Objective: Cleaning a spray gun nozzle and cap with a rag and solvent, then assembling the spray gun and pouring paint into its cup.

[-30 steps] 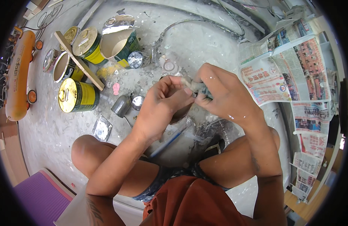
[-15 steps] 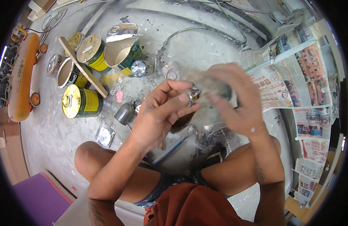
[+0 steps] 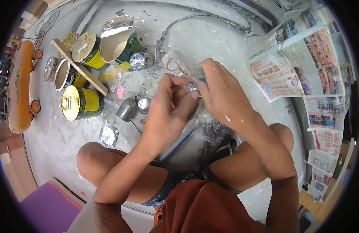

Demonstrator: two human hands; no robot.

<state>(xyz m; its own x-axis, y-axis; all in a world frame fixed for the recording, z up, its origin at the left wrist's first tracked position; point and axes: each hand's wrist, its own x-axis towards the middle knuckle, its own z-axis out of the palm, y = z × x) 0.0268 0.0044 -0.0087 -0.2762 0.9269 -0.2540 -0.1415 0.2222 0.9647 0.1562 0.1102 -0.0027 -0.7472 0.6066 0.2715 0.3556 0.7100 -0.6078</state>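
In front of my chest, my left hand [image 3: 165,112] pinches a small shiny metal part [image 3: 192,86] between thumb and fingers. My right hand [image 3: 225,92] has its fingers closed on a greyish rag [image 3: 193,73], which lies against the metal part. Fingers hide most of both things. On the floor left of my left hand are a dark grey metal cup [image 3: 127,110] and a round silver lid [image 3: 143,105]. A long blue stick-like tool [image 3: 176,146] lies below my hands.
Several yellow-and-green paint cans [image 3: 94,101] stand at the left, a wooden strip [image 3: 79,66] across some. Farther left is an orange tank [image 3: 20,87] on wheels. Newspaper sheets [image 3: 300,70] hang at the right. A clear plastic bottle [image 3: 171,63] lies beyond my hands; a dark hose [image 3: 202,16] curves behind.
My right hand has come in to the left with the rag, from beside the metal part onto it. My left hand still holds the part, slightly shifted.
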